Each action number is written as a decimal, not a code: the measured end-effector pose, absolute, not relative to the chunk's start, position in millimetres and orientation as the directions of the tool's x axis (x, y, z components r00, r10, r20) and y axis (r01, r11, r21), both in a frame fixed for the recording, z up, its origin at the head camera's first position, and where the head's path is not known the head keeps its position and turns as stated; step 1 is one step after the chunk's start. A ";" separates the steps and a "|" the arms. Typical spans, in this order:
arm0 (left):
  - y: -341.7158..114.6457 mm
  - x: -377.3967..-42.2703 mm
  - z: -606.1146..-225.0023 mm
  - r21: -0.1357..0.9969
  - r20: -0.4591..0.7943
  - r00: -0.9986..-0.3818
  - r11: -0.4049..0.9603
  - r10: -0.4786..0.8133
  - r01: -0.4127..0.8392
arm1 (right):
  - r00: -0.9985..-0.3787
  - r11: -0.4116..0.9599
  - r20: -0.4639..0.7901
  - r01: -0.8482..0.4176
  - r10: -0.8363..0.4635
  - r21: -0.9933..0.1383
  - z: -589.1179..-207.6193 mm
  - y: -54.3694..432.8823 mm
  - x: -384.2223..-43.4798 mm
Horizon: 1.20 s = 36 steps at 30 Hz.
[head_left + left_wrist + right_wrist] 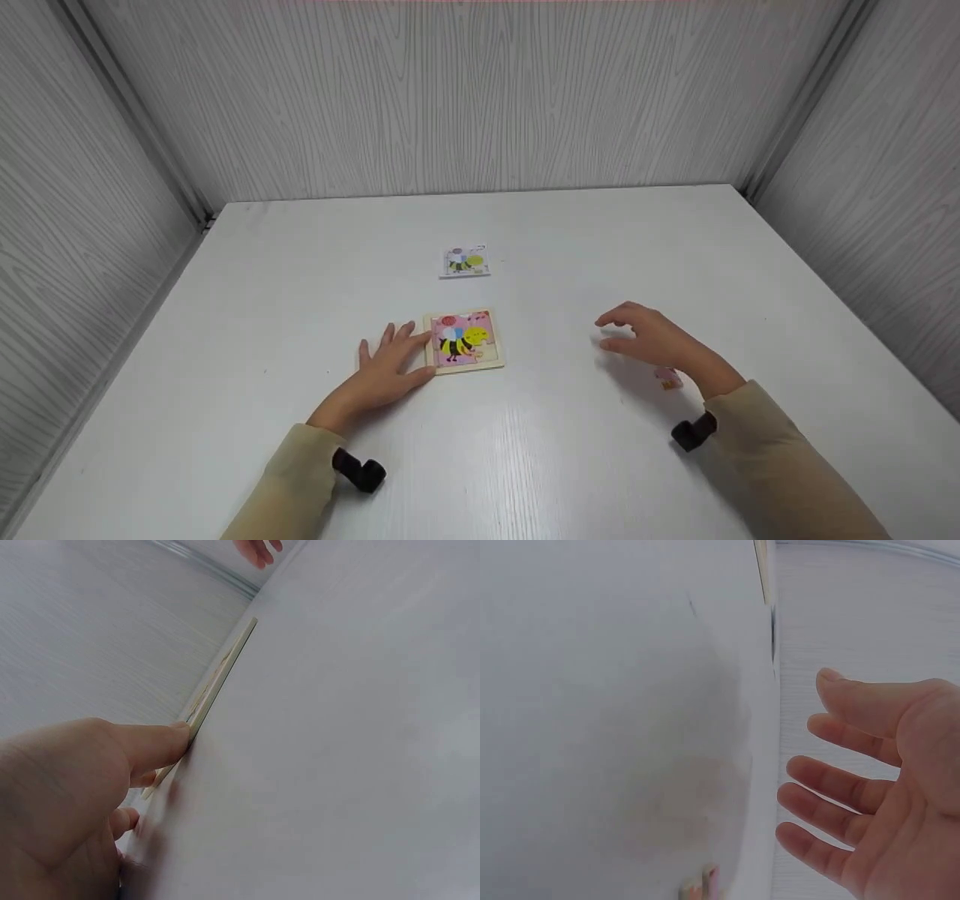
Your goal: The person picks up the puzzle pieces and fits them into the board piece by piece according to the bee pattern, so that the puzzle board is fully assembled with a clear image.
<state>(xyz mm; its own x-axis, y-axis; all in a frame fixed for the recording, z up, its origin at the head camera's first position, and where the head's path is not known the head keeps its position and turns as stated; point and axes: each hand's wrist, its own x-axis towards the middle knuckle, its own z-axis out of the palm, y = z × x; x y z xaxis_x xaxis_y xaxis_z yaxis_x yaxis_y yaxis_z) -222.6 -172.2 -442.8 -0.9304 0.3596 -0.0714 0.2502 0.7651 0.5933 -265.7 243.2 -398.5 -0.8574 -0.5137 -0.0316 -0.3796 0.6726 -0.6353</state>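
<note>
A square wooden bee puzzle (454, 335) lies on the white table, with bare wood showing at its lower right. My left hand (386, 375) rests beside it, fingers spread. Its thumb and index finger touch the left side of the frame; the left wrist view shows the thumb (154, 744) against the board's edge (225, 675). Held above the table to the right, my right hand (660, 341) has loosely bent fingers and nothing in them. A pink puzzle piece (667, 378) lies below that wrist, partly hidden by it.
Behind the puzzle lies a small square picture card (464, 262) with the same bee. Wood-grain panels (480, 97) stand at the back and both sides of the table (555, 450). Each wrist wears a black camera.
</note>
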 end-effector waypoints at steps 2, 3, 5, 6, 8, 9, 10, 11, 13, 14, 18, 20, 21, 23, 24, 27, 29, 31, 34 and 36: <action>-172.3 -222.7 -443.7 0.590 -0.072 -0.931 0.768 0.359 0.250 | -0.865 0.687 -0.047 -0.363 -0.500 -0.630 -400.1 249.9 -262.7; -172.4 -222.8 -444.2 0.588 -0.072 -0.931 0.769 0.359 0.251 | -0.868 0.692 -0.056 -0.352 -0.493 -0.630 -400.9 253.1 -261.3; -172.1 -222.9 -444.9 0.589 -0.068 -0.931 0.768 0.359 0.253 | -0.877 0.711 -0.073 -0.333 -0.475 -0.619 -402.3 258.2 -258.9; -172.0 -222.6 -445.1 0.590 -0.070 -0.932 0.768 0.357 0.249 | -0.882 0.723 -0.080 -0.326 -0.465 -0.609 -402.7 260.4 -257.8; -172.3 -222.6 -444.8 0.594 -0.075 -0.932 0.767 0.353 0.243 | -0.885 0.732 -0.084 -0.322 -0.458 -0.601 -403.2 264.4 -255.9; -172.5 -222.4 -444.7 0.596 -0.075 -0.933 0.766 0.353 0.242 | -0.885 0.733 -0.082 -0.323 -0.458 -0.599 -403.2 266.5 -254.9; -172.6 -222.2 -444.5 0.597 -0.075 -0.933 0.765 0.352 0.241 | -0.886 0.731 -0.076 -0.326 -0.458 -0.600 -403.2 268.5 -254.0; -172.5 -221.9 -444.3 0.598 -0.075 -0.934 0.765 0.350 0.239 | -0.885 0.729 -0.068 -0.334 -0.461 -0.598 -403.5 270.8 -253.0; -172.5 -221.5 -444.0 0.597 -0.073 -0.934 0.766 0.349 0.239 | -0.884 0.724 -0.052 -0.346 -0.465 -0.597 -404.1 276.5 -251.0; -172.5 -221.4 -443.7 0.596 -0.072 -0.934 0.766 0.349 0.240 | -0.884 0.722 -0.047 -0.348 -0.465 -0.598 -404.4 279.4 -249.7; -172.3 -221.6 -443.9 0.594 -0.072 -0.934 0.768 0.350 0.242 | -0.893 0.733 -0.048 -0.336 -0.447 -0.591 -404.4 290.6 -243.5; -172.4 -221.7 -444.5 0.594 -0.074 -0.935 0.769 0.346 0.238 | -0.898 0.738 -0.053 -0.324 -0.437 -0.592 -404.1 295.9 -240.3; -172.4 -221.7 -445.0 0.593 -0.075 -0.936 0.769 0.345 0.236 | -0.901 0.742 -0.056 -0.318 -0.431 -0.590 -404.0 298.5 -238.8; -171.9 -221.3 -445.6 0.595 -0.075 -0.935 0.768 0.345 0.236 | -0.906 0.751 -0.064 -0.305 -0.418 -0.586 -404.2 304.2 -235.0; -171.7 -221.1 -445.8 0.596 -0.079 -0.935 0.768 0.346 0.234 | -0.907 0.754 -0.067 -0.303 -0.417 -0.583 -404.5 306.8 -233.1; -171.4 -220.8 -445.3 0.597 -0.080 -0.933 0.766 0.351 0.237 | -0.906 0.763 -0.071 -0.306 -0.416 -0.570 -405.3 312.3 -228.2; -171.5 -221.0 -445.0 0.597 -0.070 -0.933 0.764 0.354 0.245 | -0.903 0.759 -0.064 -0.316 -0.424 -0.570 -405.8 314.4 -226.4; -171.6 -221.5 -444.7 0.595 -0.063 -0.934 0.764 0.353 0.249 | -0.903 0.754 -0.055 -0.321 -0.426 -0.573 -406.4 316.1 -225.7; -171.7 -222.2 -444.5 0.594 -0.055 -0.934 0.763 0.354 0.254 | -0.903 0.754 -0.042 -0.330 -0.427 -0.568 -408.0 318.8 -225.7; -171.7 -222.6 -444.6 0.591 -0.057 -0.934 0.766 0.351 0.252 | -0.899 0.758 -0.038 -0.345 -0.436 -0.553 -409.6 321.1 -225.7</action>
<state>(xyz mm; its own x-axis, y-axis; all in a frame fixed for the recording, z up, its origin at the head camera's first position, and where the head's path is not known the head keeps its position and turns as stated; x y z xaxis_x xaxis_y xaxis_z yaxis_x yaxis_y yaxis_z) -222.6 -171.7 -444.6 -0.9345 0.3514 -0.0572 0.2518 0.7660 0.5914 -225.7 321.1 -409.6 -0.8990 -0.4364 -0.0377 -0.3450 0.7584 -0.5530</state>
